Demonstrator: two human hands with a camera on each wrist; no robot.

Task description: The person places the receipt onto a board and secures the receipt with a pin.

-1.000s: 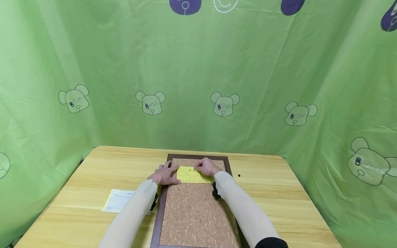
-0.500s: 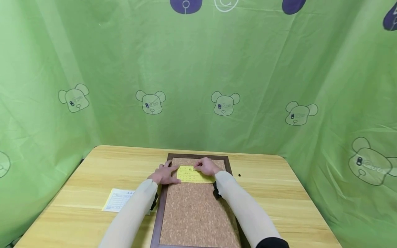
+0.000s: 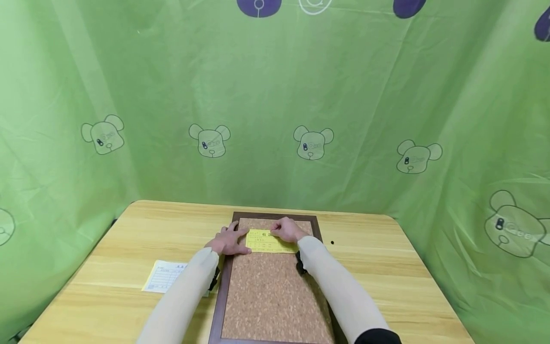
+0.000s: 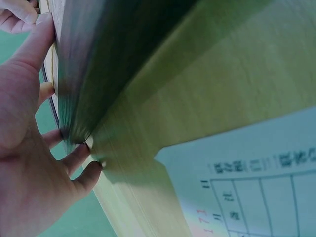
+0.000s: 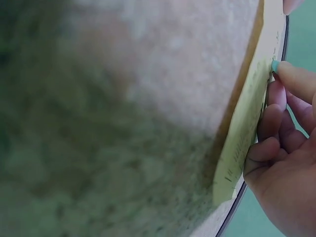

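A yellow printed slip [image 3: 262,245] lies across the upper part of a brown-framed cork board [image 3: 275,296] in the head view. At the slip's left end rests my left hand [image 3: 227,242], thumb on the paper's edge. Its other fingers spread over the board's left frame, as the left wrist view shows. My right hand [image 3: 289,231] is at the slip's upper middle, thumb and forefinger pinching a small teal push pin [image 5: 274,65] against the paper. Most of the pin is hidden by the fingertips; the remaining right fingers curl beneath, against the slip.
A white printed form [image 3: 162,277] lies on the wooden table [image 3: 399,282] left of the board, partly under the left forearm. One small black object [image 3: 332,242] lies right of the board. Behind the table hangs a green curtain [image 3: 258,186].
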